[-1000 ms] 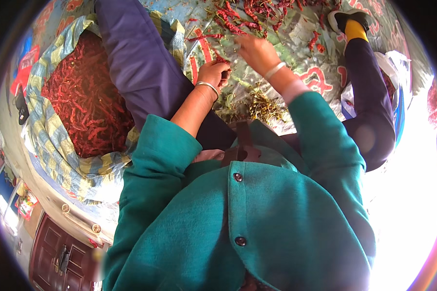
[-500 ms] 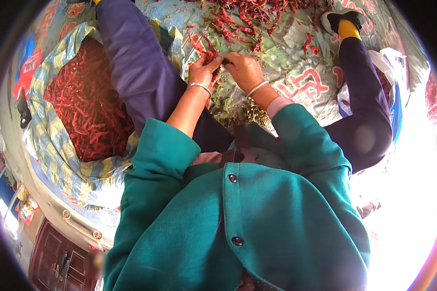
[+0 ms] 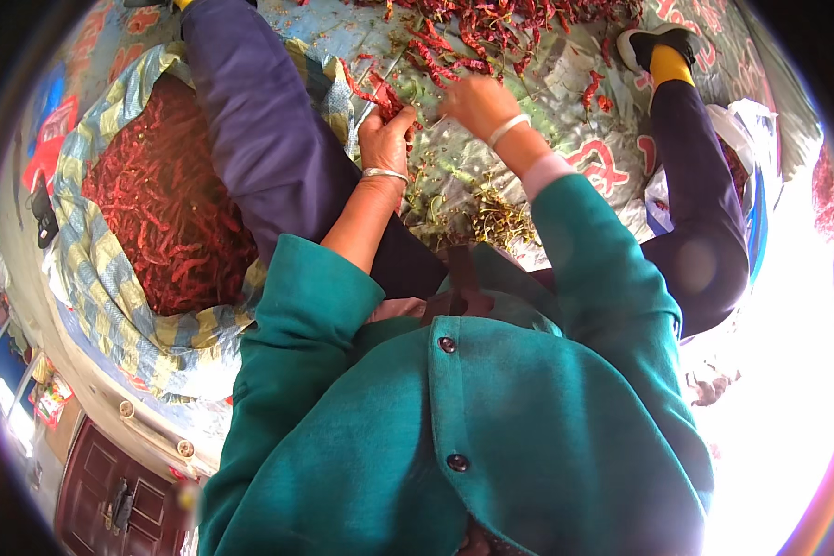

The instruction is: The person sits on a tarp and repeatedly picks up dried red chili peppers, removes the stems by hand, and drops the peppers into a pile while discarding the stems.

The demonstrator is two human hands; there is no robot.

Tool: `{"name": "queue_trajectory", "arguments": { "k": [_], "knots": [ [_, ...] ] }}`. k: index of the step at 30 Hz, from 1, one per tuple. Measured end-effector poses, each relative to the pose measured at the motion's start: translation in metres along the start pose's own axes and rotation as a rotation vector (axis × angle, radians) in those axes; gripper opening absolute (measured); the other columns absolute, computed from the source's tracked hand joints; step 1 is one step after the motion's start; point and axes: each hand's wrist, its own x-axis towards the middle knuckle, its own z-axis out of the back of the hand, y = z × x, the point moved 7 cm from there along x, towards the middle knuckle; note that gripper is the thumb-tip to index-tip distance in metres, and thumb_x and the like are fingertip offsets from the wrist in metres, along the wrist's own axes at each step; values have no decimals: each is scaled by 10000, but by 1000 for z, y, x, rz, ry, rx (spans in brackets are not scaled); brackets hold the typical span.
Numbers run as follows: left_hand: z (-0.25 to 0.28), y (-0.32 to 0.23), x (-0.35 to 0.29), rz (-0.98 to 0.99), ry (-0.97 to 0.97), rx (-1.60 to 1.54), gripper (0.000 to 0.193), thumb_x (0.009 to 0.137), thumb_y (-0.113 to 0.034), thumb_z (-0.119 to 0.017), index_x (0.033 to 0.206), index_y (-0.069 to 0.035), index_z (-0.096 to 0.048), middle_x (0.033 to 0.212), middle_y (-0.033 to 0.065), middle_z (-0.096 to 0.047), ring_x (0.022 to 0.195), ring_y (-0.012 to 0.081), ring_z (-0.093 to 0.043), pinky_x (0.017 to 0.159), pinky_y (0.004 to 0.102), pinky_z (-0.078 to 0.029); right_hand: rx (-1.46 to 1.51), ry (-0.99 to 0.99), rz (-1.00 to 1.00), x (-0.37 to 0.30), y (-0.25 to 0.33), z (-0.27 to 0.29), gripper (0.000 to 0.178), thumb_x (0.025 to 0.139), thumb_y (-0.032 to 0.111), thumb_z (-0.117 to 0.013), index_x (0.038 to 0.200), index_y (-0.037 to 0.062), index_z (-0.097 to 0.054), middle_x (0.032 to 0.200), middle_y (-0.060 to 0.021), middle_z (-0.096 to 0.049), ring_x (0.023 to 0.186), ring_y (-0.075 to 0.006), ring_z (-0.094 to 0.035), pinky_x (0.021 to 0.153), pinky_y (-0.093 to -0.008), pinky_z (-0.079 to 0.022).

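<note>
Several dried red chili peppers stick out of my left hand, which is closed around them between my legs. My right hand is a little to the right and farther out, near the edge of a loose heap of dried chilies on the ground sheet. Its fingers are blurred and turned away, so I cannot see whether they hold anything. Below the hands, a small pile of greenish stems lies on the sheet close to my body.
Left of my leg stands a checked woven sack full of red chilies. Beyond my right knee is a white and blue bag with chilies inside. A printed sheet covers the ground. Two loose chilies lie near my right foot.
My right hand has moved away from the left, outward and to the right, toward the chili heap. My left hand keeps its chilies in nearly the same place. More of the stem pile shows.
</note>
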Motion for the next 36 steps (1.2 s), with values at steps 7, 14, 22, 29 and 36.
{"name": "queue_trajectory", "arguments": {
  "k": [7, 14, 22, 29, 36],
  "knots": [
    [7, 7, 4, 90, -38, -100, 192, 724, 87, -540, 882, -19, -519, 800, 93, -601, 619, 166, -568, 496, 261, -427, -198, -282, -138, 42, 17, 24, 170, 815, 81, -464, 982, 89, -496, 927, -145, -600, 822, -317, -618, 686, -412, -508],
    [-7, -3, -2, -24, 45, 78, 96, 804, -116, -632, 812, -38, -575, 653, -15, -554, 516, 75, -472, 450, 233, -362, 578, -392, -112, -39, 17, 25, 204, 733, 116, -622, 923, 42, -621, 784, -157, -637, 690, -279, -633, 628, -367, -509],
    [-31, 0, -21, -18, 323, 511, 180, 846, -171, -604, 855, 9, -613, 752, -2, -607, 648, 57, -531, 577, 224, -439, 1610, -206, -559, -63, 6, -13, 112, 808, 72, -606, 904, 19, -630, 735, -24, -620, 585, -98, -570, 481, -220, -444],
    [-12, 33, 0, -36, 398, 827, 107, 804, -130, -619, 771, -28, -606, 623, 37, -579, 483, 113, -516, 450, 231, -399, 71, -465, 47, -70, 13, 27, 162, 689, 38, -609, 835, 91, -653, 746, -88, -573, 660, -246, -572, 550, -337, -469],
    [-17, -2, -6, 244, 228, 137, 189, 819, -215, -641, 810, -50, -549, 633, -1, -521, 482, 63, -449, 400, 213, -322, 101, -199, -111, -56, -52, 31, 154, 754, 178, -559, 868, 96, -622, 882, -129, -583, 806, -311, -596, 704, -415, -492]
  ]
}}
